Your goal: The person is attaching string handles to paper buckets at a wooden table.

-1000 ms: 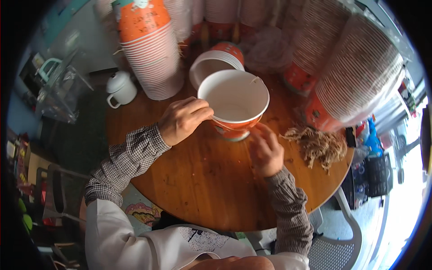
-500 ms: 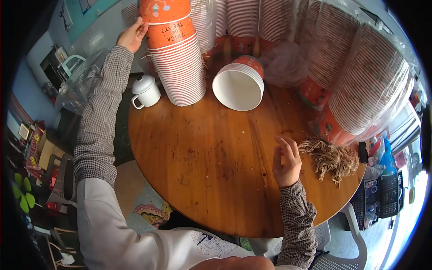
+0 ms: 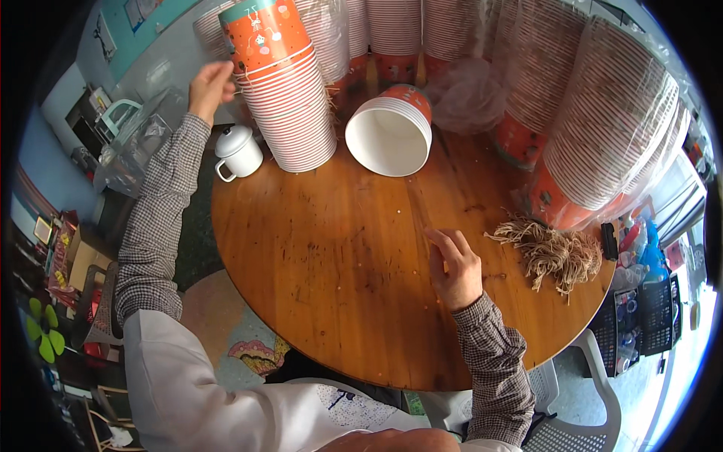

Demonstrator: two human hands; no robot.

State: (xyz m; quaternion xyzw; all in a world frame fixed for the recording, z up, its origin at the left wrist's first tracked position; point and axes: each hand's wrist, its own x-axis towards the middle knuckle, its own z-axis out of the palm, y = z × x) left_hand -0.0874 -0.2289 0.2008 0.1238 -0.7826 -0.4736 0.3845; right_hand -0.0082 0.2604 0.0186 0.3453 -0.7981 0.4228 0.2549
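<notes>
- I read the left hand (image 3: pixel 211 87) at the upper left: fingers bent, just beside the upper part of a tall stack of orange-and-white paper buckets (image 3: pixel 292 113). Whether they touch it, or whether fingertips and thumb meet, I cannot tell from here.
- That stack stands upside down to the right of the left fingers, its top bucket showing a green base and rising above them.
- Below the left fingers, slightly right: a white enamel mug with lid and handle (image 3: pixel 239 152), near the stack's foot. I count that a narrow passage.
- Right hand (image 3: pixel 456 275): fingers half curled, thumb parted from the index, palm holding nothing I can see, above a round brown wooden table (image 3: pixel 331 301).
- Beyond the right fingertips, a few nested orange paper buckets with white insides (image 3: pixel 392 139) lie on their side, mouth toward the wearer.
- Broad wood surface to the left of the right fingers, reaching the curved near edge; my widest room for moving.
- Right of the right fingers: a loose bundle of tan, stringy twine (image 3: pixel 561 256), well inside reach of the table's right edge.
- Farther up and right of those fingers, a leaning tower of buckets in clear plastic wrap (image 3: pixel 614 128) bounds that side.
</notes>
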